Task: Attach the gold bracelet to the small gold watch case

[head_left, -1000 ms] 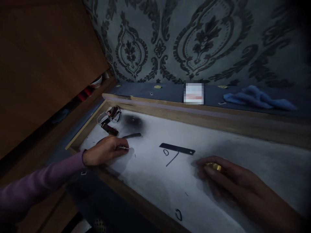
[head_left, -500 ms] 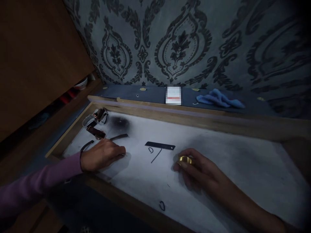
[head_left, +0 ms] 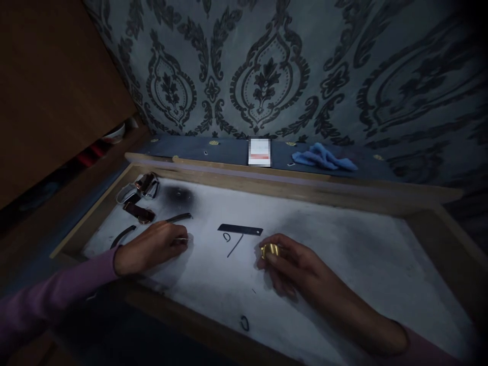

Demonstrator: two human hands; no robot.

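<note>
My right hand (head_left: 292, 264) is closed with thumb and fingers round a small, shiny gold round metal piece (head_left: 270, 250), which looks like a watch case. My left hand (head_left: 154, 246) is pinched shut, and a thin, pale sliver (head_left: 182, 239) shows at its fingertips; its kind is too small to tell. Between the hands lies a black flat blade (head_left: 240, 230) with a hole at one end. Just below it are a small dark loop (head_left: 226, 237) and a thin dark strip (head_left: 235, 246). Behind my left hand rests a dark strap piece (head_left: 179, 217).
A shallow wooden tray (head_left: 305, 184) with a white bottom surrounds everything. Several watches (head_left: 139, 212) lie in its far left corner, and a dark curled bit (head_left: 244, 323) sits near the front. Beyond the rim are a blurred white box (head_left: 260, 152) and a blue cloth (head_left: 322, 157).
The view has turned slightly right, so the scene sits further left. My right hand has come slightly left with the gold piece tilted a little. The left hand stays pinched, its sliver showing more.
</note>
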